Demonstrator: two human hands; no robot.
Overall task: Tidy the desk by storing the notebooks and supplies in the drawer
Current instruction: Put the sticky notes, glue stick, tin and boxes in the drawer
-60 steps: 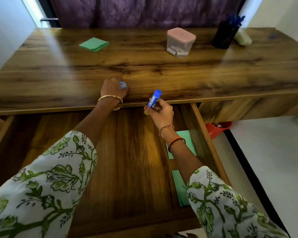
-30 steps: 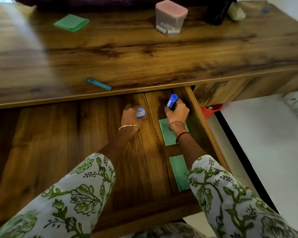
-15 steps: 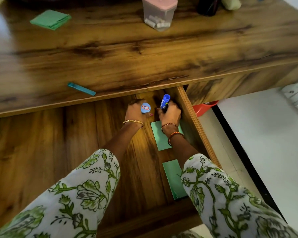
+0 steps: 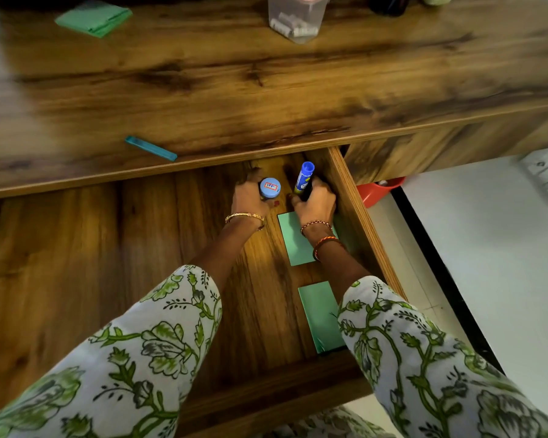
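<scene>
Storage of supplies was under way in the open drawer [image 4: 108,248]. Farthest left, a teal strip [image 4: 150,148] lay on the surface [image 4: 203,74], not yet stored. The left hand [image 4: 249,197] had its fingers clamped round a blue-capped jar [image 4: 270,188]; beside it the right hand [image 4: 315,202] gripped an upright glue stick [image 4: 304,178] near the drawer's right wall. Both likely needed setting down and releasing.

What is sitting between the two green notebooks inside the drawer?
Nothing: the head view shows only bare wood of the drawer floor between the farther green notebook and the nearer green notebook.
</scene>
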